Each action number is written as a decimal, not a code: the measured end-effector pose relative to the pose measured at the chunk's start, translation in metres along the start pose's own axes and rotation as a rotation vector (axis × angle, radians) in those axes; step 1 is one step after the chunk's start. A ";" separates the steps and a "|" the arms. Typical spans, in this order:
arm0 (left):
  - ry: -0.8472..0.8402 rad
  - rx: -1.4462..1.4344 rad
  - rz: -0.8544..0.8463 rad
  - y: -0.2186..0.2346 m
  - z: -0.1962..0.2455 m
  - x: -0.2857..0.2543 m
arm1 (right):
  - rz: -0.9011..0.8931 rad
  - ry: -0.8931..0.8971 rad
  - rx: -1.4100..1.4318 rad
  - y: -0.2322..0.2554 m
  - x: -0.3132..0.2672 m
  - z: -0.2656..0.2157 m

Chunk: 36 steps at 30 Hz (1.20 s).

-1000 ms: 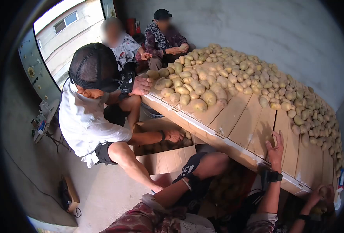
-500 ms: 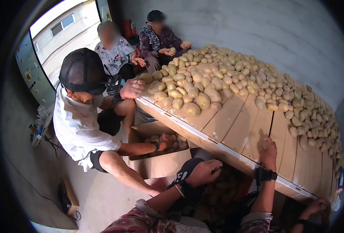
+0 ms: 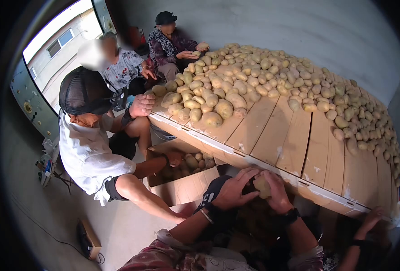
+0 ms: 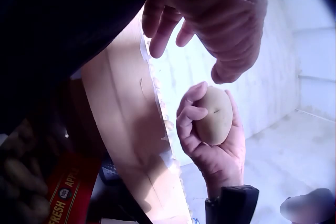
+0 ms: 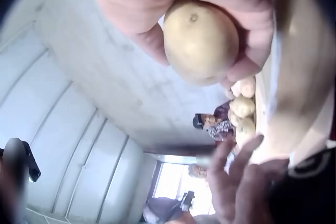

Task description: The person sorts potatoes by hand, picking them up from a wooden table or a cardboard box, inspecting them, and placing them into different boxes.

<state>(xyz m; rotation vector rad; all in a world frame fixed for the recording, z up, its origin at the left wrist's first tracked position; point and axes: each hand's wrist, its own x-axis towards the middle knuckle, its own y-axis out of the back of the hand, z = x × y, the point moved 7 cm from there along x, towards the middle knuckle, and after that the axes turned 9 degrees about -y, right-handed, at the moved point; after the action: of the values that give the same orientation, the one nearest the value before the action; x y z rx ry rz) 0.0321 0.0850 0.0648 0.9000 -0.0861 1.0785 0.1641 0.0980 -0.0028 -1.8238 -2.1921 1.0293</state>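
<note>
My right hand point(image 3: 277, 194) grips a pale yellow potato point(image 3: 262, 186) just off the near edge of the table. In the left wrist view, its fingers curl round one side of this potato point(image 4: 218, 116), and a small dark mark shows on the skin. Beside it is my left hand point(image 3: 235, 189), fingers loosely bent, with nothing in them. The right wrist view has the potato point(image 5: 199, 40) close up in the palm, with the left hand point(image 5: 239, 182) lower down, apart from it.
A heap of potatoes point(image 3: 272, 77) covers the back of the cardboard-topped table point(image 3: 286, 140). At left, a person in a white shirt point(image 3: 87, 153) reaches into a carton point(image 3: 182, 185) of potatoes. Two people sit behind. A red box point(image 4: 73, 187) stands below the table edge.
My right hand has drawn back from the tabletop towards the left hand and now holds a potato up. The left hand has risen slightly. The head view has shifted.
</note>
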 end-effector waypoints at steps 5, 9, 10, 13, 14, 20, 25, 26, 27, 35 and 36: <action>0.006 0.071 -0.143 -0.017 -0.002 0.001 | -0.084 -0.103 0.360 0.002 0.009 0.020; -0.061 0.120 -0.085 -0.021 0.001 0.004 | -0.228 -0.038 0.284 -0.011 0.001 0.000; -0.053 0.140 -0.109 -0.022 0.000 0.004 | -0.225 -0.047 0.215 -0.012 0.004 0.006; -0.052 0.113 -0.056 -0.026 0.000 0.003 | -0.228 0.038 -0.078 -0.014 -0.012 -0.009; -0.053 0.096 0.022 -0.015 -0.002 0.002 | -0.260 0.136 -0.292 -0.027 -0.014 -0.020; 0.139 -0.230 0.192 -0.007 -0.019 -0.006 | -0.152 -0.143 -0.218 0.002 0.005 0.000; 0.097 -0.181 0.193 -0.009 -0.018 -0.003 | -0.173 -0.230 -0.285 -0.011 0.002 0.007; 0.124 -0.203 0.185 -0.012 -0.018 -0.003 | -0.235 -0.220 -0.243 -0.013 0.004 0.009; 0.130 -0.208 0.186 -0.017 -0.019 -0.004 | -0.292 -0.209 -0.200 -0.013 0.004 0.011; 0.134 -0.141 0.027 -0.026 -0.026 -0.006 | -0.159 -0.155 -0.364 -0.012 0.001 0.002; 0.135 -0.139 0.031 -0.026 -0.028 -0.006 | -0.137 -0.159 -0.423 -0.011 0.001 0.001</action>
<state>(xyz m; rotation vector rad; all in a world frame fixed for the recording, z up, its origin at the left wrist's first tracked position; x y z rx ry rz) 0.0394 0.0949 0.0286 0.7013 -0.0623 1.1448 0.1540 0.0977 0.0021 -1.7542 -2.7596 0.7493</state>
